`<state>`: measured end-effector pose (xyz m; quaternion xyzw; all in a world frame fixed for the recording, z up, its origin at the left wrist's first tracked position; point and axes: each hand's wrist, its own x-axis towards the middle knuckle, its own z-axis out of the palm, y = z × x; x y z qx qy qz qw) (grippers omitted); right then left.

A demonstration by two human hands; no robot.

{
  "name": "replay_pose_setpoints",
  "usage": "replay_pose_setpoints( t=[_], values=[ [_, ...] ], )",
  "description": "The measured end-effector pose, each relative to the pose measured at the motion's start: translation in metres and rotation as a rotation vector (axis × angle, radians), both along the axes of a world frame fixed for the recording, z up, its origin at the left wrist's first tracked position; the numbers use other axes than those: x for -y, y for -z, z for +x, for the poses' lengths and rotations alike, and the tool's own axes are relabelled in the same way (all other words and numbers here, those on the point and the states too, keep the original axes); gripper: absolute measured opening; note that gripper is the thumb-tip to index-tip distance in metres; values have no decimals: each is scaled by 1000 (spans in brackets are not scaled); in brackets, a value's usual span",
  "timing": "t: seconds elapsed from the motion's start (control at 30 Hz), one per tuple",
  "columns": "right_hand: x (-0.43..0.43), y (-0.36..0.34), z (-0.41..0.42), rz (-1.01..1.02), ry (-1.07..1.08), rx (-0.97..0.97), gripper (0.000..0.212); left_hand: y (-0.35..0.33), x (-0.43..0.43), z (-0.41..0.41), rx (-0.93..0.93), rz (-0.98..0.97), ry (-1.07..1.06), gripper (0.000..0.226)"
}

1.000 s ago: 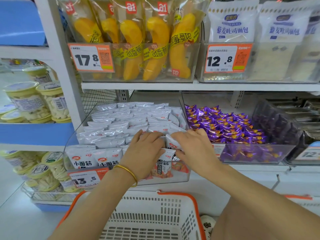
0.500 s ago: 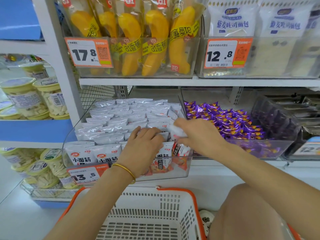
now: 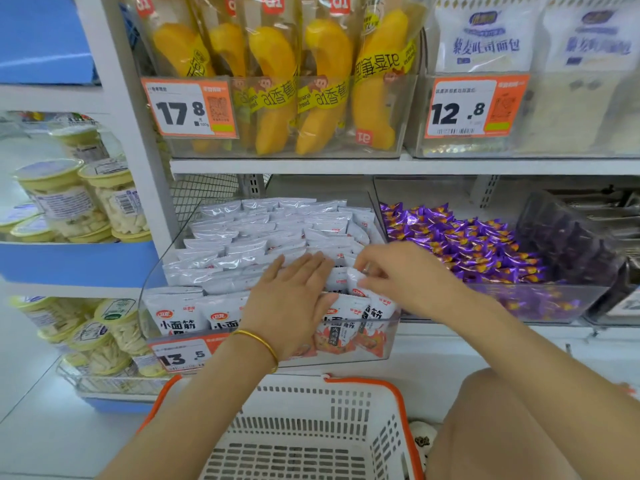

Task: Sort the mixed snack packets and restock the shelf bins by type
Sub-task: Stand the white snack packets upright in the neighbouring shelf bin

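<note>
A clear shelf bin (image 3: 389, 344) on the lower shelf is packed with rows of white snack packets (image 3: 249, 237). My left hand (image 3: 294, 299), a gold bangle on its wrist, lies flat with straight fingers on the front rows, pressing them back. My right hand (image 3: 398, 271) pinches the top edge of one white packet (image 3: 356, 280) at the bin's right front corner. To the right, a second clear bin (image 3: 540, 303) holds purple wrapped candies (image 3: 464, 244).
A white basket with an orange rim (image 3: 346, 427) stands on the floor below my arms, and my knee (image 3: 512, 427) is to its right. Banana bread packs (image 3: 277, 81) and white bread bags (image 3: 485, 39) fill the shelf above. Tubs (image 3: 69, 202) sit on blue shelves at left.
My left hand has flattened out on the front packets, fingers now straight. My right hand stays over the bin's right front corner, pinching a packet top.
</note>
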<state>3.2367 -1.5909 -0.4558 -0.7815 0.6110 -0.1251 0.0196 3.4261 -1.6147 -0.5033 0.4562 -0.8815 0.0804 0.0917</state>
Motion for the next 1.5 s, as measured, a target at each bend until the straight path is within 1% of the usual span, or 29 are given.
replay_pose_setpoints(
  t=[0.03,0.07,0.1,0.17,0.2,0.23,0.27,0.33,0.37,0.4,0.43,0.5,0.53,0.57,0.6,0.67,0.7,0.73,0.8,0.87,0.97,1.07,1.2,1.4,1.47,1.5],
  values=[
    [0,4,3,16,-5,-77,24,-1,2,-4,-8,-30,19,62],
    [0,6,4,5,15,-89,24,-4,1,-8,3,12,39,64],
    [2,4,3,-18,36,-33,24,-6,1,-9,0,4,71,67],
    [7,0,6,-117,67,135,27,-14,5,2,-40,72,43,73],
    [13,-1,11,-171,51,127,32,-21,10,10,-75,75,-5,77],
    [20,2,18,-162,24,55,42,-27,18,18,-118,74,-71,80],
    [28,6,27,-124,-7,-29,58,-28,27,26,-133,92,-140,76],
    [39,18,40,3,-40,-151,92,-23,37,33,-53,215,-210,58],
    [43,22,42,35,-29,-187,103,-19,39,34,-9,276,-199,53],
    [46,23,41,64,-16,-224,102,-17,40,33,11,324,-176,52],
    [50,21,39,99,-3,-230,90,-17,43,33,-8,356,-158,51],
    [63,10,41,116,6,-175,65,-22,56,36,-104,371,-159,50],
    [75,3,43,94,3,-159,60,-25,65,38,-136,347,-177,50],
    [89,2,45,88,3,-163,59,-25,74,39,-133,328,-196,51],
    [102,1,47,115,17,-174,61,-25,82,39,-91,333,-203,52],
    [120,9,47,243,58,-195,64,-25,91,35,13,415,-183,53],
    [125,12,45,288,69,-208,65,-26,96,34,15,442,-173,52],
    [130,13,43,293,72,-220,64,-29,103,33,-14,440,-170,52],
    [139,9,45,204,60,-215,61,-33,125,32,-79,367,-193,52],
    [149,7,49,171,49,-212,62,-32,145,27,-47,333,-232,54],
    [157,16,46,260,101,-238,69,-22,154,18,41,378,-216,54],
    [161,16,40,269,139,-262,72,-18,155,17,44,375,-183,54],
    [168,17,44,268,77,-228,67,-18,160,18,44,358,-249,55],
    [171,18,35,306,70,-205,66,-17,162,18,77,398,-219,51],
    [169,8,34,323,54,-144,61,-22,161,21,35,416,-210,49],
    [165,2,32,299,54,-88,57,-25,159,23,-6,413,-205,49]
  ],
)
